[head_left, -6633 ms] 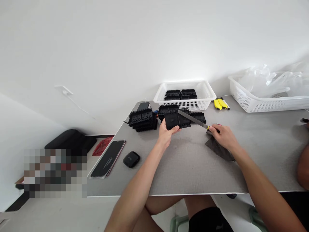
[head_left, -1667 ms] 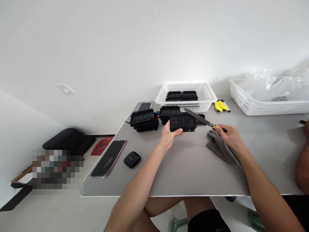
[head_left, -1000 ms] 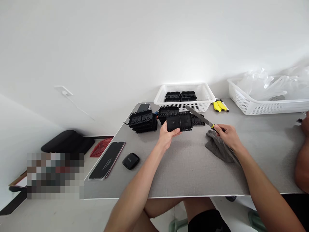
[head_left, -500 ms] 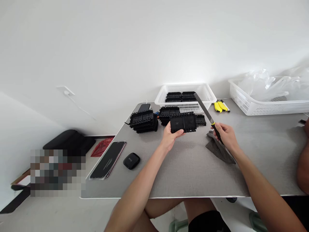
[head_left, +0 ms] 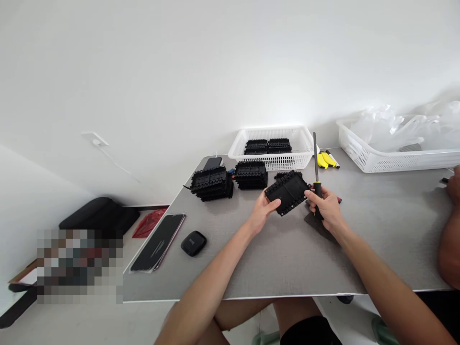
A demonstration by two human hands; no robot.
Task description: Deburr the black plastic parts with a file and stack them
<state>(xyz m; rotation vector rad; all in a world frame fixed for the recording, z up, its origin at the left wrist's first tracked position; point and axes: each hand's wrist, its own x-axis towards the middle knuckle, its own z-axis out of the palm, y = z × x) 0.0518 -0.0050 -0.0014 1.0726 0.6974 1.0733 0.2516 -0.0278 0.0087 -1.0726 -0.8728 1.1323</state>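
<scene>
A flat black plastic part (head_left: 287, 191) with toothed edges is held tilted above the grey table (head_left: 287, 249). My left hand (head_left: 264, 211) pinches its near left edge. My right hand (head_left: 325, 206) grips the black-and-yellow handle of a metal file (head_left: 315, 155), whose blade points straight up, and its fingers touch the part's right end. A grey cloth (head_left: 316, 223) lies under my right hand, mostly hidden.
Two stacks of black parts (head_left: 212, 183) (head_left: 251, 174) stand behind. A white basket (head_left: 305, 143) holds more parts, with yellow cutters (head_left: 325, 159) beside it. Right is a second basket (head_left: 359, 153) with plastic bags. A phone (head_left: 158, 242) and small case (head_left: 194, 243) lie left. Another person's arm (head_left: 451, 239) is at right.
The file has swung from lying across the part to standing upright. The black part has come down, tilted and shifted right, and my right hand now touches it.
</scene>
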